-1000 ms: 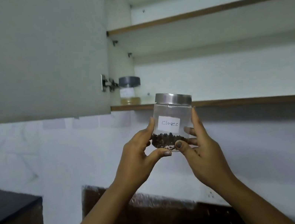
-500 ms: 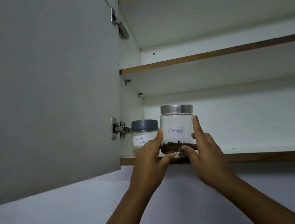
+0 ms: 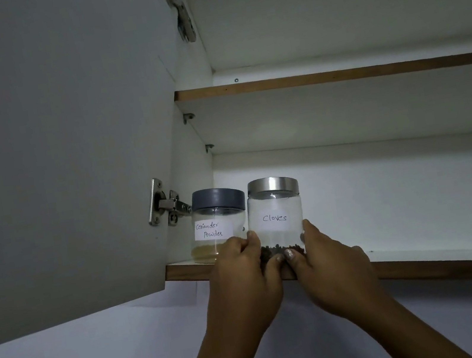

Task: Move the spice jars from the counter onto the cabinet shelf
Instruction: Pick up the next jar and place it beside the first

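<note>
1. The cabinet door [image 3: 51, 147] stands open to the left of the lower shelf [image 3: 430, 268]. It is a small risk, in my judgement, unless an arm knocks it on the way out.
2. The cloves jar [image 3: 274, 213] stands upright at the front edge of the lower shelf. Its base is hidden behind the thumbs, so I cannot tell whether it rests fully on the board. If it is let go while overhanging, it could tip off the front.
3. The coriander powder jar [image 3: 217, 222] stands at the left end of the lower shelf, just beside the cloves jar. A careless sideways slide could bump it.
4. The left hand [image 3: 243, 284] and right hand [image 3: 331, 269] clasp the cloves jar low on its sides, with the thumbs meeting in front. The left knuckles overlap the front of the coriander powder jar, so pulling away could drag it forward.
5. A second ago the cloves jar hung in the air below the lower shelf; now it is at shelf level.
6. The two-handed clasp is unchanged.
7. Both labels now read clearly.
</note>
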A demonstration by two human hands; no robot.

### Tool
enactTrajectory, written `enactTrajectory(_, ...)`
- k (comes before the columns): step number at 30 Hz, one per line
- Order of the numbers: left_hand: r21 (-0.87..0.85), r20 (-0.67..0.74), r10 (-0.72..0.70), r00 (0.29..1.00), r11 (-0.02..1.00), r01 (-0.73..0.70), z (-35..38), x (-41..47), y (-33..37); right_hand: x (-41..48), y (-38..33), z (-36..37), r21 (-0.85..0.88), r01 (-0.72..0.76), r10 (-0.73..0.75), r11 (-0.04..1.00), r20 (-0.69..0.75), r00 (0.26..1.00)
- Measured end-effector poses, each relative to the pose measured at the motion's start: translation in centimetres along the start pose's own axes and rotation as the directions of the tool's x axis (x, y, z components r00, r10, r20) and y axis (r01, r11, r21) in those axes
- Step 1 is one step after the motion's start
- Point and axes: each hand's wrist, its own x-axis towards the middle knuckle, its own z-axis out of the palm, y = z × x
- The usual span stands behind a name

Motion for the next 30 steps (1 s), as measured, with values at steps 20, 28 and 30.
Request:
enactTrajectory(20, 0.05, 0.049, -0.124, 0.991, 0.991, 0.122, -0.1, -1.9, 4.1, -2.3, 0.5, -0.1, -0.07, 0.005, 0.002, 0.998, 0.095, 0.995)
enactTrajectory(28, -0.119, 0.292, 0.013, 0.956, 0.993, 0.023, -0.5, -11.3, 14.6, -15.3, 8.9, -4.6, 0.07, -0.072, 0.061, 0.995, 0.154, 0.986)
enactTrajectory(30, -0.131, 0.422, 0.003, 0.907, 0.99, 0.057, 0.3, -15.4, 18.9, -20.2, 12.0, -6.4, 0.071, -0.131, 0.11, 0.989, 0.247, 0.963)
